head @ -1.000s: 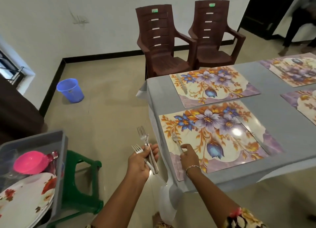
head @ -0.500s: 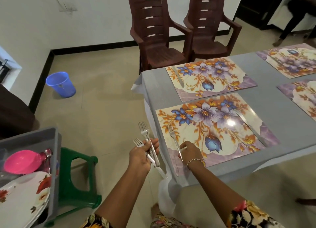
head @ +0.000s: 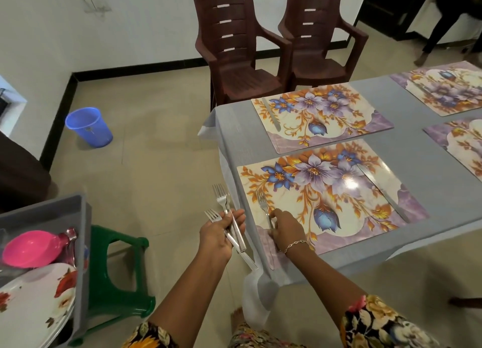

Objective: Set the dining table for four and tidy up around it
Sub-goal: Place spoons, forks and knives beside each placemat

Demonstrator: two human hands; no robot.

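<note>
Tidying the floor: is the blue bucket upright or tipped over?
Upright: the blue bucket stands on its base, open rim facing up.

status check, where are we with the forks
Left hand holds spare forks beside table. Right hand pinches fork on near placemat, left side. Knife on right side, apart.

Forks (head: 222, 199) in the left hand (head: 217, 237): polished metal, smooth and bright. Single fork (head: 263, 201) held by the right hand (head: 285, 225) and knife (head: 386, 195): same polished metal. Near placemat (head: 300, 212): glossy, smooth, with a hard glare spot. Cloth (head: 430, 188) over the bench: grey fabric, matt. Chairs (head: 234, 61): brown moulded plastic, low sheen. Bucket (head: 88, 127) and stool (head: 142, 274): smooth plastic. Tub (head: 84, 256): grey matt plastic. Pink bowl (head: 31, 248): glossy plastic. Floor (head: 161, 165): smooth, satin tile.
</note>
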